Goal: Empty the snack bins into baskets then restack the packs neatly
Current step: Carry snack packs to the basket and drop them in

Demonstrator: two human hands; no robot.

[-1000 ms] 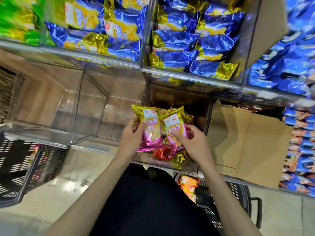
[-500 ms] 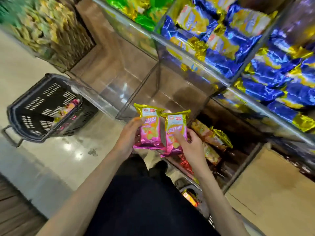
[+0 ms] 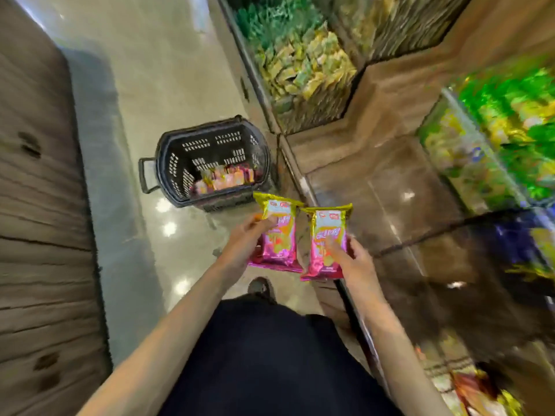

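Roughly parallel, packs [image 3: 283, 241], gold ends forward

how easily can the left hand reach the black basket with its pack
Probably easily: the left hand grips its pack just short of the black basket, whose open top faces up with nothing between.

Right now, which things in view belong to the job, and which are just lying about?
Job: left hand gripping left pink-gold pack; right hand gripping right pink-gold pack; black basket; pink packs inside it.
Lying about: green packs, yellow-green packs, shoe.
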